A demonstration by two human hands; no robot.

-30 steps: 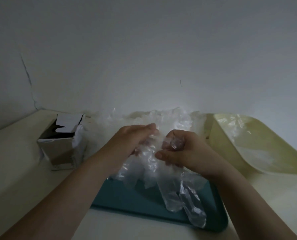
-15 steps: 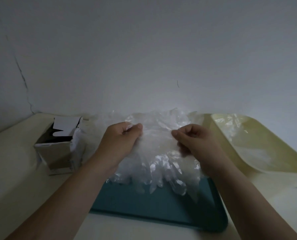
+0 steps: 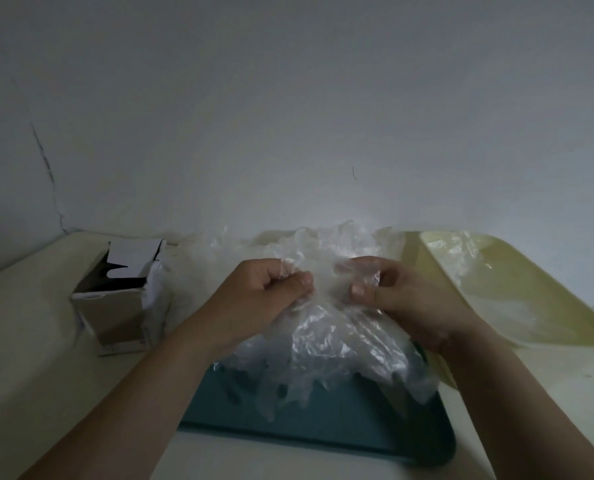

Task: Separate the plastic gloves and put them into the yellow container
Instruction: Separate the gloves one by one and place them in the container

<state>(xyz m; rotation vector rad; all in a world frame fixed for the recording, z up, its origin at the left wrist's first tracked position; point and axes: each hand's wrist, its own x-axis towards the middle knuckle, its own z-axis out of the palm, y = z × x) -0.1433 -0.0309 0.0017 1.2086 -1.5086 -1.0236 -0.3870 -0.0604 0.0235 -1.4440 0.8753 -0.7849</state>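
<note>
Far left, a thin dark crack (image 3: 46, 168) runs down the pale wall (image 3: 288, 98) toward the corner. Below it, on the cream table (image 3: 29, 358), stands an open cardboard box (image 3: 115, 299) with its white flaps turned up; its inside is too dark to make out. To its right the left hand (image 3: 264, 292) reaches in from the near edge with its fingers curled, its grip pinching the crumpled upper edge of a bunch of clear plastic gloves (image 3: 330, 334) between thumb and fingers. The bunch hangs between the two hands, its limp finger ends drooping onto a teal tray (image 3: 323, 420) that lies flat on the table near the person. More clear film is heaped just behind the hands, at the far side against the wall. The right hand (image 3: 402, 299) faces the left one, close to it but apart, and its grip also pinches the same bunch, with thumb against curled fingers and film draped over the knuckles. Further right sits the yellow container (image 3: 530, 306), a shallow tray beside the teal one, with some clear plastic lying in its far end (image 3: 461, 251) and thin film spread over its floor.
</note>
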